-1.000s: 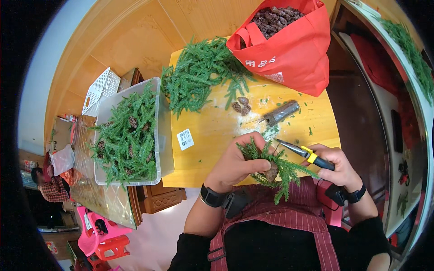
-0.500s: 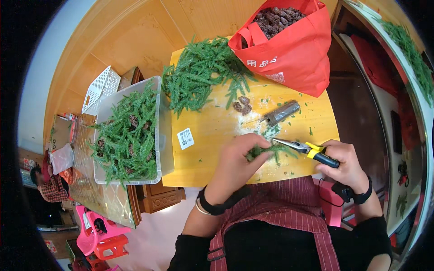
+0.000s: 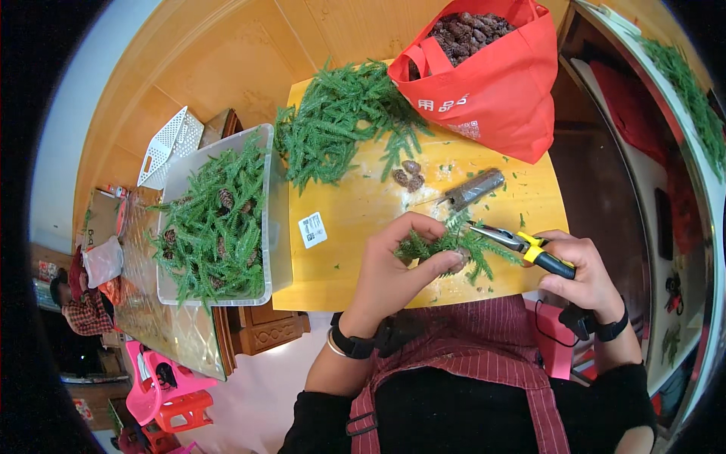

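Note:
My left hand [image 3: 393, 268] grips a small bundle of green fir sprigs [image 3: 454, 246] with a pine cone in it, held over the near edge of a yellow table [image 3: 363, 204]. My right hand [image 3: 578, 272] holds yellow-and-black-handled pliers [image 3: 522, 244], whose tips touch the sprigs from the right. Just beyond lie a grey roll of wire [image 3: 475, 189] and a few loose pine cones [image 3: 408, 175].
A pile of green sprigs [image 3: 340, 125] lies at the table's far left. A red bag [image 3: 491, 76] full of pine cones stands at the far right. A clear plastic bin [image 3: 215, 216] of sprigs and cones sits left of the table, beside a white basket [image 3: 168, 147].
My left hand has lifted the sprig bundle away from my body and out over the table edge. My right hand has brought the pliers' tips onto the bundle.

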Tool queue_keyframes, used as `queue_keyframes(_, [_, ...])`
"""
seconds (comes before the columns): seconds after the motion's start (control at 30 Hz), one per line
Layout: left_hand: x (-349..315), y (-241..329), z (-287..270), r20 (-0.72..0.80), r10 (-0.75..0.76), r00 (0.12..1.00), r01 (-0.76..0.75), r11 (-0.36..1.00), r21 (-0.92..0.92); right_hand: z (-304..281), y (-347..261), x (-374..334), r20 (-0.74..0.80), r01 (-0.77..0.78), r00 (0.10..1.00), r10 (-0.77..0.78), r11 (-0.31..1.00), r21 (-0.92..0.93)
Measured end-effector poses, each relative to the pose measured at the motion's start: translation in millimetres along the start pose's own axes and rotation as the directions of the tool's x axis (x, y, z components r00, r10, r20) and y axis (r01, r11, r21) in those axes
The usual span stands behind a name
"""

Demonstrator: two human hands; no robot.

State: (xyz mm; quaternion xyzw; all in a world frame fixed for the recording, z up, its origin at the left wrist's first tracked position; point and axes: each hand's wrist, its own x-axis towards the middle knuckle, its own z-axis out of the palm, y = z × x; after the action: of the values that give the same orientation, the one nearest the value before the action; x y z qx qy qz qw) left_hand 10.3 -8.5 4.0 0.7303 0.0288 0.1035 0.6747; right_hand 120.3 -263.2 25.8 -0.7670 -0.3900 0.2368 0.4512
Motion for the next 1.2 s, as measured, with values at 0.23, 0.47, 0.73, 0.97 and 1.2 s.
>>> queue_keyframes(0.23, [0,5,-1,0.033,-0.010,0.999,0.009,1.000,0.001,-7,-2,5,0.030,0.027,0.999,-0.029,0.999,0.045])
queue_keyframes(0.47, [0,7,-3,0.026,0.026,0.999,-0.026,1.000,0.000,-12,2,13,-0.037,0.039,0.999,-0.037,0.997,0.064])
queue_keyframes(0.73, [-1,13,-4,0.023,-0.007,1.000,0.009,0.993,-0.116,-12,0,16,0.096,0.223,0.971,-0.221,0.975,-0.017])
queue_keyframes(0.97, [-4,14,-5,0.032,-0.019,0.999,0.023,0.994,-0.110,-11,-11,17,0.098,0.162,0.983,-0.158,0.986,-0.033])
queue_keyframes(1.2, [-2,17,-5,0.038,-0.002,0.999,0.004,0.999,-0.048,-13,-12,17,0.082,0.238,0.970,-0.230,0.966,-0.103])
